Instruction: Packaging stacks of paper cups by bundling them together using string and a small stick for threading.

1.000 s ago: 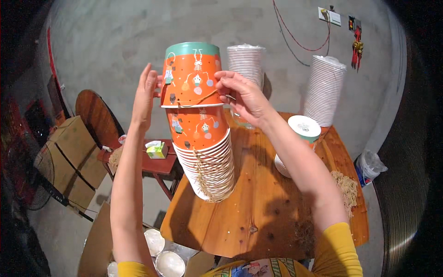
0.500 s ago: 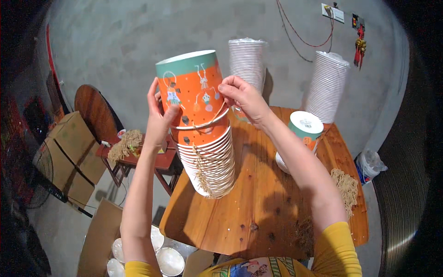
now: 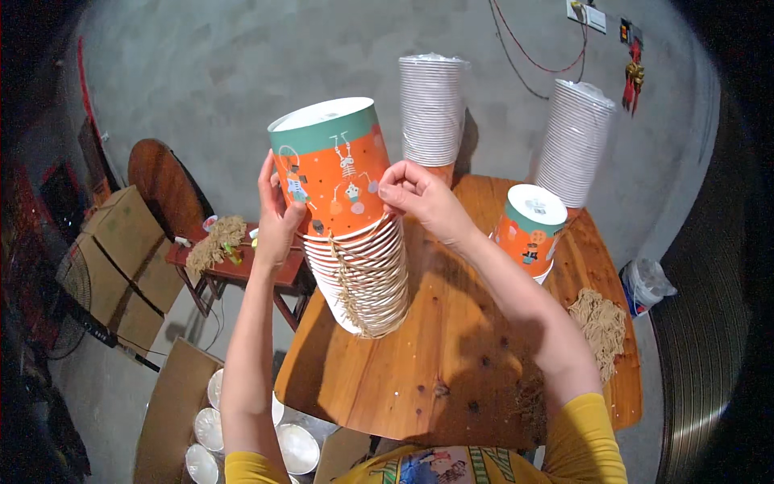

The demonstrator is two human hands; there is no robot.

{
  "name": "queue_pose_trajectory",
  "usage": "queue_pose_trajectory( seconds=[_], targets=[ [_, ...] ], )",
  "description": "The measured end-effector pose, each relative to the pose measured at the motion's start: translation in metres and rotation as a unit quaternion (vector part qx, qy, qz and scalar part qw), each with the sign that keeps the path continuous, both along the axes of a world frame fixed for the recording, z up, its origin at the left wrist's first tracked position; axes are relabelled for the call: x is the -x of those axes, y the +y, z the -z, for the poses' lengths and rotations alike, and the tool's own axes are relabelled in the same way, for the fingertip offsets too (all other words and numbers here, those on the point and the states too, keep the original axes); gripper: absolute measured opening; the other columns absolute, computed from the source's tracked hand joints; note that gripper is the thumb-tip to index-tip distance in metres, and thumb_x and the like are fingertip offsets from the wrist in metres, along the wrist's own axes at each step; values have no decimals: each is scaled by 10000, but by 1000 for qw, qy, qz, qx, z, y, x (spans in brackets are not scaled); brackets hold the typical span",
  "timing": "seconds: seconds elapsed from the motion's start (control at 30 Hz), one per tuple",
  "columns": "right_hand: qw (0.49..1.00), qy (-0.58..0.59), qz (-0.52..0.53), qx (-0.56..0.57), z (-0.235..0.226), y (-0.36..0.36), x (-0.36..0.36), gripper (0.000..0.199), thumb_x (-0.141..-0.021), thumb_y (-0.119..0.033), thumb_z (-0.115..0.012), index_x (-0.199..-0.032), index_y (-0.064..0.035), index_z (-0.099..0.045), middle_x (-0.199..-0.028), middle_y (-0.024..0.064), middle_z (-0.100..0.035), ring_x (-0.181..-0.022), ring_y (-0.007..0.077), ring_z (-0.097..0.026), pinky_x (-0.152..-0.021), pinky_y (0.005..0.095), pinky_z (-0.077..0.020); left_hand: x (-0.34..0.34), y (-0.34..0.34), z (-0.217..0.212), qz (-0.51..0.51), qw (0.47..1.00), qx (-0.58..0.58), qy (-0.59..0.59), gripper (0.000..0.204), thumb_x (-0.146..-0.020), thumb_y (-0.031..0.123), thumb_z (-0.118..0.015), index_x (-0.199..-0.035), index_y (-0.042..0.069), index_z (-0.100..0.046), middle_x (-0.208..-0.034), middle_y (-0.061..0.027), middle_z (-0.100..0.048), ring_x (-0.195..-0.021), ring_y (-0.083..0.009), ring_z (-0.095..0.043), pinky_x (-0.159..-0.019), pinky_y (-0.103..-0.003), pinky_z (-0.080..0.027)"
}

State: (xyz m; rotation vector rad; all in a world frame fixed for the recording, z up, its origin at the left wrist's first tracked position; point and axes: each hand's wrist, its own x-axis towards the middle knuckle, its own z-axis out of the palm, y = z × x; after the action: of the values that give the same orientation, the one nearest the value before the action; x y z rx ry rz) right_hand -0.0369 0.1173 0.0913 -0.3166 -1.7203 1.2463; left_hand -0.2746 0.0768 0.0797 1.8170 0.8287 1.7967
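The stack of nested paper cups (image 3: 355, 242) is held above the near-left part of the wooden table (image 3: 451, 355), with the left hand (image 3: 278, 218) on its left side and the right hand (image 3: 419, 198) on its right. Behind it, at the table's far edge, stand 2 tall cup stacks, 1 in the middle (image 3: 434, 109) and 1 to the right (image 3: 574, 141), with a short cup stack (image 3: 528, 230) in front of the right 1 and a bundle of string (image 3: 601, 323) lying near the right edge. Left of the table stands a small stool (image 3: 234, 270) bearing another string bundle (image 3: 214, 242), cardboard boxes (image 3: 129, 258) lie farther left, and an open box of lids (image 3: 242, 427) sits on the floor below the left forearm
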Motion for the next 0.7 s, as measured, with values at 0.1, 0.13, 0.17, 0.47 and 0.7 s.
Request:
queue_pose_trajectory(
  seconds=[0.1,0.13,0.17,0.47,0.7],
  targets=[
    [994,-100,44,1,0,-12,-28,172,-889,-169,-592,-1007,-51,-551,-851,-15,-590,-698,37,-525,-599,214,-443,6,3,3,-97,991,-72,53,738,-843,144,-554,-1456,124,-143,-1395,-138,-343,-1227,-235,-414,-1022,-374,-345],
    [978,-152,112,-93,-6,-18,-40,185,-879,-160,-592,-1026,-53,-557,-875,-10,-599,-709,47,-536,-606,225,-450,19,-4,12,-128,986,-98,32,682,-832,85,-514,-1440,87,-203,-1391,-130,-364,-1226,-238,-420,-1009,-364,-351],
    [940,-213,197,-180,-11,-24,-63,203,-869,-151,-591,-1046,-55,-564,-899,-6,-607,-720,57,-548,-613,236,-456,17,-10,17,-175,977,-113,33,669,-905,415,-504,-1405,40,-265,-1384,-109,-387,-1255,-235,-391,-1038,-377,-320],
    [696,-436,479,-309,51,-3,-244,265,-761,-259,-679,-932,-85,-576,-917,104,-583,-911,304,-547,-807,425,-429,-156,-94,108,-94,966,-124,207,367,-809,73,-575,-1161,23,-485,-1059,-141,-533,-992,-299,-515,-894,-396,-410],
    [738,-358,474,-320,50,-11,-237,159,-797,-162,-636,-871,-50,-551,-894,99,-562,-893,294,-544,-780,399,-440,-261,8,196,9,978,170,123,565,-882,214,-557,-1337,-22,-318,-1232,-199,-412,-1075,-268,-474,-929,-361,-399]
  ],
)
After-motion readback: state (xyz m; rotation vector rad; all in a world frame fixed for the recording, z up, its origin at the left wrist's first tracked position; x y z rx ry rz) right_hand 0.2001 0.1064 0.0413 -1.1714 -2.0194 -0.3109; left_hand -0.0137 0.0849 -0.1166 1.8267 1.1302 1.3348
